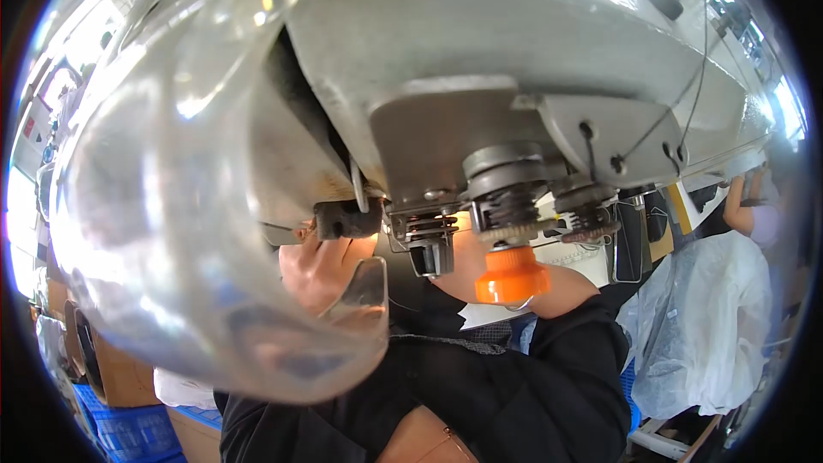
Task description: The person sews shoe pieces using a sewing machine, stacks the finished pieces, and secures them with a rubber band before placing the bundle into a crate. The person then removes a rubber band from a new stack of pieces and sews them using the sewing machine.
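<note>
A pale sewing machine head (429,43) fills the upper view, very close. Behind its clear curved plastic guard (189,206), my left hand (321,270) is low near a dark machine part (347,219); its fingertips are mostly covered. My right hand (464,261) is largely hidden behind the thread tension discs (506,189) and an orange knob (512,274); skin shows between the parts and the bent forearm emerges at the right. Dark fabric (420,296) lies between my hands. What either hand holds is hidden.
Threads run through a metal guide plate (609,137). Translucent plastic bags (707,326) stand at the right, near another person (759,210). Blue crates (129,429) and a cardboard box (124,364) are at the lower left.
</note>
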`<action>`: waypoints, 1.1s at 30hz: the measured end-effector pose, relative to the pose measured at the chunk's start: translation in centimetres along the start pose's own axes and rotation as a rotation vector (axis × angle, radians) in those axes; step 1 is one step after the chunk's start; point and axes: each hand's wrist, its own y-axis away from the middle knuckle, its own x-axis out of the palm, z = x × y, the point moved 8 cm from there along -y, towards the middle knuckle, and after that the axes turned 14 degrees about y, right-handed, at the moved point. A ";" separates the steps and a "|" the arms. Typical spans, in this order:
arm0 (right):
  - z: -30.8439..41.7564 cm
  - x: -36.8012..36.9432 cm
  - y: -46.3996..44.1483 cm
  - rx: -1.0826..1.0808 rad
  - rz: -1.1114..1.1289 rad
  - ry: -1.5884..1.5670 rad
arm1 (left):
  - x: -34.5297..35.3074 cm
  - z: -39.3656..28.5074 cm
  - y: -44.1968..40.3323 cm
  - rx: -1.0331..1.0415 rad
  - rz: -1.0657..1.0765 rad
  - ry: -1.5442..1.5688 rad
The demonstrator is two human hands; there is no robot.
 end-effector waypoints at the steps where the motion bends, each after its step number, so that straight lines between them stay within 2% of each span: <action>1: -0.3 0.5 0.3 0.023 0.072 0.054 | -0.5 -0.3 -0.6 -0.017 0.041 -0.014; 2: -0.5 1.0 0.5 0.046 0.144 0.106 | -0.6 -0.4 -0.9 -0.033 0.084 -0.029; 5: -0.4 0.0 0.1 0.007 0.084 0.126 | -0.5 -0.6 -0.7 0.000 0.045 -0.171; 6: -0.2 -1.0 -0.5 0.067 0.069 0.077 | -0.8 -0.6 -1.1 0.004 0.050 -0.173; 8: 0.1 -1.5 -0.6 0.092 0.113 0.113 | -2.8 -0.5 -2.5 -0.006 -0.107 -0.040; 9: 0.0 -1.6 -0.4 0.114 0.160 0.154 | -3.0 -0.8 -2.8 -0.004 -0.102 -0.039; 10: 0.7 -1.9 -0.5 0.009 0.157 0.207 | -3.3 -0.7 -3.1 -0.042 -0.113 0.025; 11: 0.2 -1.3 -0.3 0.011 0.156 0.206 | -3.4 -0.4 -3.2 -0.080 -0.125 0.090; 12: -0.2 -0.5 0.3 -0.012 0.116 0.103 | -2.0 0.7 -1.9 -0.125 -0.036 0.217; 13: -0.5 -0.3 0.5 -0.035 0.076 0.001 | -1.9 0.8 -1.3 -0.124 -0.034 0.218; 15: 0.2 -1.2 -0.6 -0.040 0.098 0.029 | -1.0 -0.3 -0.4 -0.008 0.102 -0.061; 17: 0.1 -1.3 -0.9 -0.046 0.119 0.058 | -0.7 -0.3 0.4 -0.029 0.119 -0.020; 19: 0.6 -1.6 -0.5 -0.222 0.012 0.153 | -0.4 0.1 0.6 -0.090 0.144 0.044; 20: 0.7 -1.6 -0.7 -0.224 0.012 0.155 | -0.4 0.1 0.2 -0.089 0.142 0.043; 22: -0.1 -2.0 -1.2 -0.078 -0.002 -0.012 | -1.2 -0.1 -0.8 -0.088 0.048 0.154; 26: -0.4 -1.4 -0.9 -0.116 0.001 0.047 | -1.2 0.2 -1.5 -0.093 0.034 0.150; 28: -0.2 -1.6 -0.7 -0.175 -0.070 0.062 | -1.1 0.2 -1.6 -0.101 0.027 0.149; 33: -0.6 -1.0 -0.4 -0.118 -0.052 0.028 | -0.1 0.8 0.2 -0.132 0.034 0.160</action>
